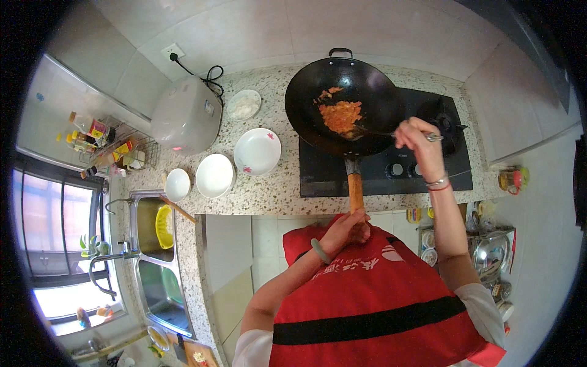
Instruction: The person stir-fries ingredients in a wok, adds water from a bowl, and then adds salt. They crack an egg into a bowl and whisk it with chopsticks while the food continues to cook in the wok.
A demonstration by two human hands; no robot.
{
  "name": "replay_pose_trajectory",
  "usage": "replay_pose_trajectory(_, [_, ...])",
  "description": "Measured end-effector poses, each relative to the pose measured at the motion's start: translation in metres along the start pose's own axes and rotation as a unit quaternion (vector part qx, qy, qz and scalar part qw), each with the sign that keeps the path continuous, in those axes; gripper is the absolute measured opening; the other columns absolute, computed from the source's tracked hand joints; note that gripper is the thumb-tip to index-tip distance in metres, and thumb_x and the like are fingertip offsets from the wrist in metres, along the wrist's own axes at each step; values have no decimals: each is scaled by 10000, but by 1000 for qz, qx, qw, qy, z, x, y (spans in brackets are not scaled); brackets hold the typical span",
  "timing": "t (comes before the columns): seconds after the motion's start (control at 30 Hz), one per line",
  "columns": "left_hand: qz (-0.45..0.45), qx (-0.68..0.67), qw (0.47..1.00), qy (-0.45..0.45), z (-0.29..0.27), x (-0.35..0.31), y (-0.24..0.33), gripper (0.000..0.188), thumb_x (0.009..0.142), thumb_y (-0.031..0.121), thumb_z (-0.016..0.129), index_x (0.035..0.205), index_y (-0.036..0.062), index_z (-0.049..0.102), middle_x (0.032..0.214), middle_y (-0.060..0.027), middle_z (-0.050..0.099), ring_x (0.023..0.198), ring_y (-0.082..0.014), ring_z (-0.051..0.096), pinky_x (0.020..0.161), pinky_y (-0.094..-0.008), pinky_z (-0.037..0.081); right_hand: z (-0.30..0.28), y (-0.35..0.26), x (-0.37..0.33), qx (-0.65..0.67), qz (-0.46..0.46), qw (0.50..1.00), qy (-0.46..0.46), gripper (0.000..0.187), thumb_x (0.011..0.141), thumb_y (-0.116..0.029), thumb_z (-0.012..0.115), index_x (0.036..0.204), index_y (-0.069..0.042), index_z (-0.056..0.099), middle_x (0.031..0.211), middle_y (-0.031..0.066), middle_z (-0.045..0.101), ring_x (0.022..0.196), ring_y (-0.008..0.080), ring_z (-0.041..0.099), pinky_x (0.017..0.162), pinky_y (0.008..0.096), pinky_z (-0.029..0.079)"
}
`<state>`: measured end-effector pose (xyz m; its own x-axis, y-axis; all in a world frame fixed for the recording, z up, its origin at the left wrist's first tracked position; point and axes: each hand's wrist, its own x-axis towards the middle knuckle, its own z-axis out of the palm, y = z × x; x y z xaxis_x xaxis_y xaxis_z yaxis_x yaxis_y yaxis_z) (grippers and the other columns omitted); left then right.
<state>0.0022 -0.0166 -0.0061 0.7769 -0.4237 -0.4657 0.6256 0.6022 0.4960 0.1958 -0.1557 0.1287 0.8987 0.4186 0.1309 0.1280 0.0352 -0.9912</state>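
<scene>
A black wok (pixel 379 104) rests on the left side of the gas stove, with a reddish-orange cooked mixture (pixel 341 116) in its middle. Around the end of the wok's wooden handle (pixel 355 191) my left hand (pixel 347 230) is closed, close to my red apron (pixel 373 287). Over the stove's right part, my right hand (pixel 418 136) grips the upper end of a metal spatula (pixel 382 133). Its shaft slants left over the wok's rim, and its dark far end touches the lower edge of the food.
Left of the stove stand a plate (pixel 257 138) with pink flowers, a white bowl (pixel 214 175), a smaller bowl (pixel 178 185) and a dish of white grains (pixel 244 105). A rice cooker (pixel 187 116) sits behind. The sink (pixel 147 227) is far left; a bare burner (pixel 449 122) lies right of the wok.
</scene>
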Motion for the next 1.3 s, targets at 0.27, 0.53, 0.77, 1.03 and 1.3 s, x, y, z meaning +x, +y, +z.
replay_pose_trajectory(0.27, [18, 16, 1000, 1, 1, -5, 2, 415, 960, 442, 464, 1065, 43, 513, 757, -52, 609, 680, -128, 581, 649, -268, 487, 15, 34, 51, 181, -49, 981, 58, 329, 932, -139, 520, 631, -93, 395, 634, 4, 417, 714, 136, 504, 670, 317, 475])
replay_pose_trajectory(0.53, [12, 23, 1000, 1, 2, -5, 4, 425, 962, 446, 455, 1059, 37, 518, 766, -49, 608, 693, -123, 589, 660, -257, 492, 26, 85, 60, 71, -153, 985, 27, 339, 918, -56, 514, 608, -49, 377, 625, 15, 406, 647, 134, 459, 650, 295, 431])
replay_pose_trajectory(0.77, [11, 4, 1000, 15, 4, -5, 2, 385, 973, 411, 443, 1044, 44, 536, 738, -59, 582, 651, -159, 533, 627, -273, 438, 1, 37, 15, 63, -95, 993, 38, 364, 920, -112, 514, 584, -72, 378, 589, 10, 409, 621, 134, 476, 625, 277, 421])
replay_pose_trajectory(1.03, [-2, -6, 1000, 22, 8, -6, 5, 406, 971, 422, 443, 1059, 36, 534, 753, -63, 586, 676, -160, 537, 647, -276, 439, -17, 9, 4, -143, -47, 988, -20, 334, 897, -114, 567, 602, -26, 439, 589, -10, 436, 560, 63, 409, 526, 236, 311])
replay_pose_trajectory(1.3, [16, 18, 999, 34, 11, -11, 7, 420, 967, 445, 443, 1055, 47, 541, 762, -60, 591, 682, -147, 542, 652, -272, 449, 3, 52, 50, -174, -204, 958, -102, 284, 873, -42, 585, 664, 6, 399, 638, 14, 406, 586, 88, 359, 536, 251, 303])
